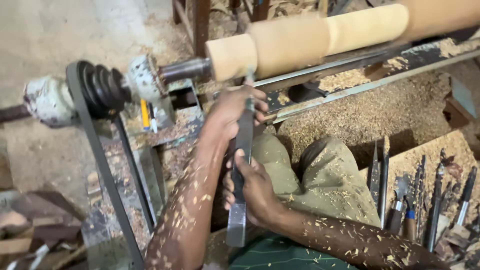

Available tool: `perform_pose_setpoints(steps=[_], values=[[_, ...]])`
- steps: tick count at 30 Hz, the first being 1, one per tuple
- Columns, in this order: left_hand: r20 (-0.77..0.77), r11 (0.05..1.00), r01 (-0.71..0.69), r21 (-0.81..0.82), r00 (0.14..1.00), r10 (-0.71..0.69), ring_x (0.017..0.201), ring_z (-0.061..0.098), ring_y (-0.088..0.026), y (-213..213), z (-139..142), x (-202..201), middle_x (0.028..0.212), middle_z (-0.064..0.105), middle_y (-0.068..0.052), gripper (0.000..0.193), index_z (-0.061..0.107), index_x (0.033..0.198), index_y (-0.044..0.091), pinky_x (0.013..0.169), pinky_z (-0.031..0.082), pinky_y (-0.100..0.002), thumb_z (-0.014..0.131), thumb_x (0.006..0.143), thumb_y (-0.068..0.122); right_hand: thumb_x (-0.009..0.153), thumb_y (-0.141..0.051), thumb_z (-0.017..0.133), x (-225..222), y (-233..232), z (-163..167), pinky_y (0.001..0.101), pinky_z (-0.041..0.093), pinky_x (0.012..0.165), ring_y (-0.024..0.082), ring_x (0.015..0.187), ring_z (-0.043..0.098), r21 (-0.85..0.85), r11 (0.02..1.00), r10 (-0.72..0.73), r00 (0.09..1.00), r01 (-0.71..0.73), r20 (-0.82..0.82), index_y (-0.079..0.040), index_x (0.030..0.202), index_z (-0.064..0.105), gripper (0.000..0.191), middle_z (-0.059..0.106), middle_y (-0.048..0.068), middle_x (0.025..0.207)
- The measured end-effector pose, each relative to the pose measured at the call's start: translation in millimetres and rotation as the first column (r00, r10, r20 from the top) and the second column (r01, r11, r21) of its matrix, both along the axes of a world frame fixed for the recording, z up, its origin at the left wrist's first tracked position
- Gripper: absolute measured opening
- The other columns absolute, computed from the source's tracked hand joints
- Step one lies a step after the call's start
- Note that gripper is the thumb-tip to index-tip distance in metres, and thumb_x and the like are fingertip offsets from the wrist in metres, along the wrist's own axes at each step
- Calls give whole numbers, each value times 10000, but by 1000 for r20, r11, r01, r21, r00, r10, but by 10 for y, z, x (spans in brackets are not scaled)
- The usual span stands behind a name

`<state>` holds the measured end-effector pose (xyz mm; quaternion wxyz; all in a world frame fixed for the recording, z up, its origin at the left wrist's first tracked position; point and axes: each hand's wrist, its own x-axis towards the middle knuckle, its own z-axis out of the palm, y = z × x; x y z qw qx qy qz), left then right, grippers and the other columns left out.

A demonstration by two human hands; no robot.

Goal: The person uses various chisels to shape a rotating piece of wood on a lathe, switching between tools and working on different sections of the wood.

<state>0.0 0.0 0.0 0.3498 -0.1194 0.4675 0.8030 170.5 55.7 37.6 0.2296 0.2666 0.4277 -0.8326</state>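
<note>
Sawdust covers the floor (390, 110); left hand (235, 112) pins the chisel (242, 165) near the spinning wood (310, 42), right hand (255, 192) grips its handle for steadiness.

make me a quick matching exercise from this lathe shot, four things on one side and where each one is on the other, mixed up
Things:
1. left hand
2. right hand
3. belt
4. spare tools

Places:
A. lying on the shavings at the right
B. low on the chisel, near its bottom end
C. running down from the black pulley
D. high on the chisel, just under the pale wood cylinder

Pairs: 1-D, 2-B, 3-C, 4-A
</note>
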Motion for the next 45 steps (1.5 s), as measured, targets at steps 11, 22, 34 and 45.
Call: perform_pose_setpoints(steps=[11,22,34,45], values=[[-320,859,-98,-502,944,-80,1040,774,-277,-20,1271,518,1161,792,-177,434,570,1433,85,953,593,-381,488,1019,188,1009,-415,403,360,2893,-127,310,507,416,156,520,569,826,498,436,900,-265,25,-102,1070,594,372,575,27,672],[-147,731,239,-639,895,-421,1178,684,-169,1062,823,1075,1300,759,-21,446,704,1341,127,946,535,-347,648,920,261,1056,-393,534,1660,5258,-803,447,462,621,267,656,570,968,113,-110,966,-223,236,12,937,679,446,616,138,710],[-78,597,480,-643,734,-675,1271,668,-238,3071,326,1441,1338,723,-166,459,645,1351,-15,1044,516,-378,637,912,122,1000,-321,685,2554,6047,-1687,519,547,691,392,746,669,969,-96,-138,967,-229,215,-38,1031,751,292,717,218,850],[-5,530,587,-612,667,-745,1169,705,-216,4228,37,1525,1270,759,-149,440,674,1336,27,1005,535,-330,668,906,119,1094,-246,520,2279,6410,-1701,428,502,459,266,512,588,831,235,-8,854,-505,521,-77,1126,714,259,668,155,676]])
